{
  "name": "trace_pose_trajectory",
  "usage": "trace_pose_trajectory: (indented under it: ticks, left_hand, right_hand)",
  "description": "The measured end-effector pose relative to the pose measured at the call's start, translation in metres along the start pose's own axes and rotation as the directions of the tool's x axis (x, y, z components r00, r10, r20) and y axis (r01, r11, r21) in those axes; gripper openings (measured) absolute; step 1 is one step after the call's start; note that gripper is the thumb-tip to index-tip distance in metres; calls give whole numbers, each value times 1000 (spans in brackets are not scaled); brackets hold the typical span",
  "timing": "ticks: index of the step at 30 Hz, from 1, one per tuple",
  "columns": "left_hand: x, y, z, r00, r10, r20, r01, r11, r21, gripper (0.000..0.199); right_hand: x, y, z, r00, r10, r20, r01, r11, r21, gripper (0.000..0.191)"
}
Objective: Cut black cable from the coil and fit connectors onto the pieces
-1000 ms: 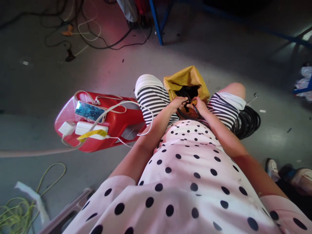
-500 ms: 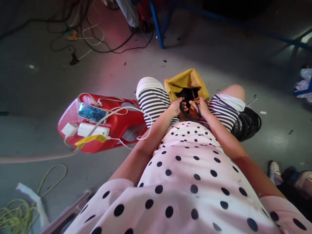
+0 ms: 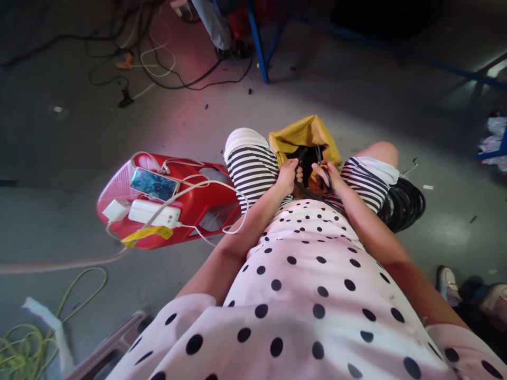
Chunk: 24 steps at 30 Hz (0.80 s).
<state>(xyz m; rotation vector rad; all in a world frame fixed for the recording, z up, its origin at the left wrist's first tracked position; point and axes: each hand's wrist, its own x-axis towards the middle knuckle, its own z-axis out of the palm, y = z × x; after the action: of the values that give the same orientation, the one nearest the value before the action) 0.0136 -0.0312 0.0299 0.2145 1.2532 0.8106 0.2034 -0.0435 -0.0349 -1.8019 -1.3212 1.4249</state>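
Between my knees stands a yellow bag (image 3: 304, 131) with its mouth open and dark contents inside. My left hand (image 3: 290, 175) is closed around a black cable (image 3: 315, 196) at the bag's near edge. My right hand (image 3: 329, 175) holds scissors (image 3: 319, 154) with dark and orange handles, their blades pointing away from me over the bag opening. The cable runs from my left hand across my lap toward the right. A coil of black cable (image 3: 404, 205) lies on the floor beside my right knee.
On my left, a red stool (image 3: 190, 203) carries a phone (image 3: 153, 183), a white power bank (image 3: 153, 212) and white cords. Loose cables lie on the floor at upper left. A blue metal frame (image 3: 258, 45) and another person's leg (image 3: 212, 24) are ahead.
My left hand has closed more tightly and turned slightly. The scissors in my right hand have shifted a little, and the whole view has moved slightly.
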Motion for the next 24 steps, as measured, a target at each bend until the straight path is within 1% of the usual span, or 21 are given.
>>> trace_pose_trajectory:
  ticks: [3,5,7,9,13,16,20,24]
  left_hand:
    - [3,5,-8,992,128,-14,-126,989,74,30]
    - [7,8,-14,987,162,-4,-160,981,112,29]
    - [10,9,-19,987,155,31,-158,976,153,27]
    - [11,8,-21,988,134,73,-146,971,189,25]
    - [11,7,-21,988,96,125,-124,961,246,27]
    - [10,6,-20,987,76,143,-114,952,285,28]
    - [9,6,-19,988,62,144,-101,952,288,32]
    - [8,5,-20,987,56,150,-99,950,297,33]
  right_hand:
    - [-8,-4,-2,997,35,64,-37,999,28,84]
    - [-14,-6,-1,997,5,75,-4,1000,-8,83]
    - [-19,-7,1,995,-4,99,9,999,-45,82]
    - [-23,-7,3,991,12,130,-2,997,-75,81]
    - [-24,-7,3,989,2,147,13,994,-106,85]
    - [-22,-9,4,991,5,137,10,994,-113,86]
    - [-18,-10,8,994,9,108,6,991,-136,87]
    - [-13,-9,12,993,13,122,5,989,-148,86]
